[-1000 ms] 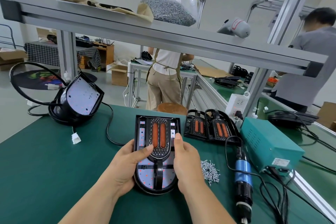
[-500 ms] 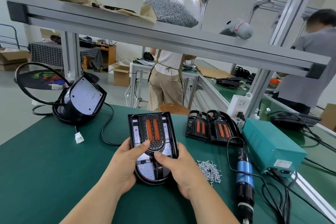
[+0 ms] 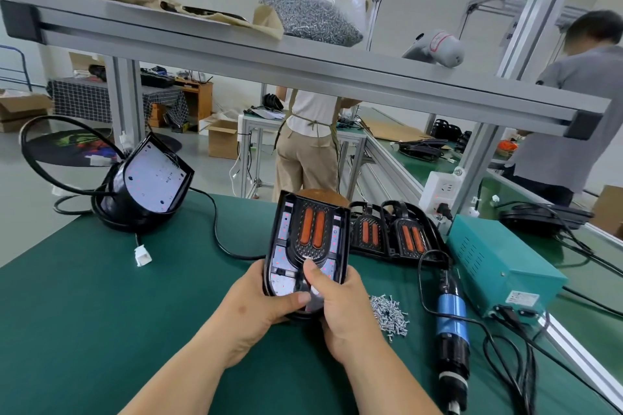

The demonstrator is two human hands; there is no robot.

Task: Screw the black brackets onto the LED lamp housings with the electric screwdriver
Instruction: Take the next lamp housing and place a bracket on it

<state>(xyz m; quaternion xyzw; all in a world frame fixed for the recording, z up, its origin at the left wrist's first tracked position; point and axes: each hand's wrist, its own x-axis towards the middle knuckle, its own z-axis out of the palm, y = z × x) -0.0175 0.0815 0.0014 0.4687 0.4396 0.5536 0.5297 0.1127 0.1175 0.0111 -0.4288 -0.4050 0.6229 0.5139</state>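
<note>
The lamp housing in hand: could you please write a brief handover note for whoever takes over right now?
The left hand grips the lamp housing at its near left end, thumb across the face.
The right hand grips the near right edge, thumb on the black bracket seated in it.
It is held tilted above the table. The electric screwdriver lies unheld at right, beside the loose screws; spare brackets lie behind.
Done: bracket placed.
Left: screw it down; no driven screws visible.
</note>
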